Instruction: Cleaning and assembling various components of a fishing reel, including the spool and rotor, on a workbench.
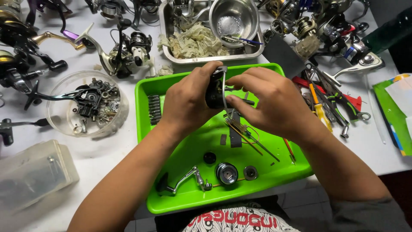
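We are working over a white surface crowded with fishing reels and tools, and directly under our hands is lying a bright green tray. Beyond our hands, further from us, are sitting a steel pan full of crumpled rags and a steel bowl. Out past our left hand, a clear round tub is holding small loose reel parts.

Our left hand is wrapping around a black reel body, fingers closed firmly on it, holding it just above the tray. Our right hand is pinching narrow, thumb and fingertips meeting on the thin wire bail that is arching over the reel body's side.

We are judging the reel body to be compact, rigid and moderately heavy for its bulk, probably a little greasy, so the full-palm hold around its housing looks like the safe place to take it. The wire bail seems springy and easy to bend, so it is best handled lightly, close to its pivots.

Nearer to us than our hands, a crank handle, a round spool and a small dark disc are lying on the tray. To the outside of our right hand, screwdrivers and pliers are resting on the surface.
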